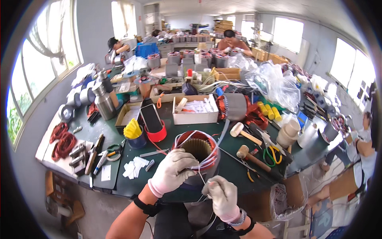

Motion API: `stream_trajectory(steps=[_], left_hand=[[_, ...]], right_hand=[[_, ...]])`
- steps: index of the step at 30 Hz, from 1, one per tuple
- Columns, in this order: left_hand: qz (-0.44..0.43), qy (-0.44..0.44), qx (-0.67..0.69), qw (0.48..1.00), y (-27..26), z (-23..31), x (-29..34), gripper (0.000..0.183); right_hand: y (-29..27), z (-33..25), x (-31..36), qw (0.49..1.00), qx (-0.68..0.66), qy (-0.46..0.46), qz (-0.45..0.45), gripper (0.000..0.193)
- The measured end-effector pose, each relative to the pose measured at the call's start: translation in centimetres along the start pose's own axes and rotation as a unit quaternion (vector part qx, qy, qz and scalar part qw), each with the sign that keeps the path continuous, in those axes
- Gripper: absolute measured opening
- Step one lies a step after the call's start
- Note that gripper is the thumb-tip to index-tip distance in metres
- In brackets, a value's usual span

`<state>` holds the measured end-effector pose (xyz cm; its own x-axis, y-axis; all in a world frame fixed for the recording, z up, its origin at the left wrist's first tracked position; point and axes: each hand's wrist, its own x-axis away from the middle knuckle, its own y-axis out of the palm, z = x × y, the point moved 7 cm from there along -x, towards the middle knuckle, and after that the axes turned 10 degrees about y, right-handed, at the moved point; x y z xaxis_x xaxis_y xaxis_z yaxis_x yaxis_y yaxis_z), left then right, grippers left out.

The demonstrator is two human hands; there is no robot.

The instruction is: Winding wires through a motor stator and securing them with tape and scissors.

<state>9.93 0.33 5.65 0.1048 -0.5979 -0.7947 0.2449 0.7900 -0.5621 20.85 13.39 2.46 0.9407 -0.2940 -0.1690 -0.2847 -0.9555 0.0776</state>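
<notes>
At the near edge of the bench stands a motor stator (197, 148), a ribbed cylinder ringed with wire coils and pale sleeving around its upper rim. My left hand (174, 170), in a white work glove, is at the stator's near left rim, fingers closed on a thin white cord (201, 175). Lower and to the right, my gloved right hand (221, 198) pinches the same cord, which runs between the hands; a loose tail hangs below. The fingers of both hands partly cover the cord, and my left hand hides part of the rim.
Left of the stator lie white paper slips (135, 167), scissors (114, 151) and a phone (150, 117) in a red holder. Behind it are a white box (195, 111) and another stator (234, 106). Mallets (254, 157) lie right. Two people work farther back; another is at far right.
</notes>
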Motion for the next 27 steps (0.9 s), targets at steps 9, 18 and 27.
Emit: stream_trajectory(steps=[9,18,27], left_hand=[[-0.064,-0.057,-0.087,0.992,-0.4,-0.5,-0.2,0.036],[-0.101,0.002,-0.122,0.987,0.4,1.4,-0.3,0.052],[-0.077,-0.024,-0.075,0.994,-0.1,1.1,-0.4,0.037]], right_hand=[[1.9,-4.8,4.3,0.873,0.403,-0.272,-0.032,0.021],[-5.4,0.5,2.7,0.964,0.232,-0.075,0.102,0.031],[-0.6,0.8,0.2,0.910,0.381,-0.153,0.048,0.018]])
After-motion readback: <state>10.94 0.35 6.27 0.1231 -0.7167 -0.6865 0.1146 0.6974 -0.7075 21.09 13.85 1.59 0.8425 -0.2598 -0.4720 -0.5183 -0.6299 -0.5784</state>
